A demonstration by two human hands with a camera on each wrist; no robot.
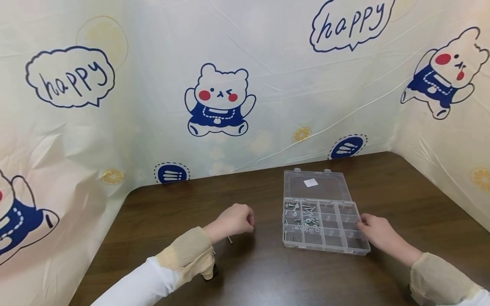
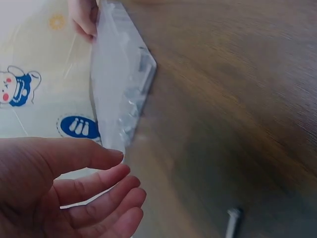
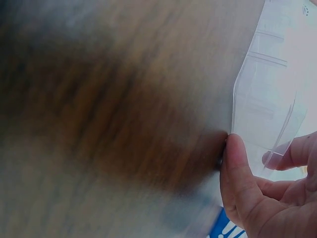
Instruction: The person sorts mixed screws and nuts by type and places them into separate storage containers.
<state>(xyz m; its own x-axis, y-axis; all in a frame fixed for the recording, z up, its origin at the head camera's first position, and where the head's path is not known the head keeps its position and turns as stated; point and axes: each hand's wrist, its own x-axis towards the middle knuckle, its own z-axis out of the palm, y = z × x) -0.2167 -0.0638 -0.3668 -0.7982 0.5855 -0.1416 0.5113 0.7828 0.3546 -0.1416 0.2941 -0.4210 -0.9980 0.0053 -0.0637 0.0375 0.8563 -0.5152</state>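
Note:
A clear plastic compartment box [image 1: 331, 246] lies on the brown table with its lid folded back. Screws, nuts and washers [image 1: 311, 222] are in its left compartments; the right ones look bare. My right hand [image 1: 377, 231] holds the box's right edge, and in the right wrist view its fingers [image 3: 237, 158] pinch the clear wall. To the left of the box, my left hand [image 1: 234, 219] hovers over the table. Its fingers [image 2: 106, 198] are loosely bent with a gap below the thumb, and nothing shows between them. A single screw [image 1: 230, 240] lies on the table near the left wrist.
A small white paper [image 1: 311, 182] is on the box's lid. Behind and beside the table [image 1: 268, 276] hangs a pale printed cloth [image 1: 268, 85] with bears and lettering. A small dark object [image 1: 210, 272] shows under the left sleeve.

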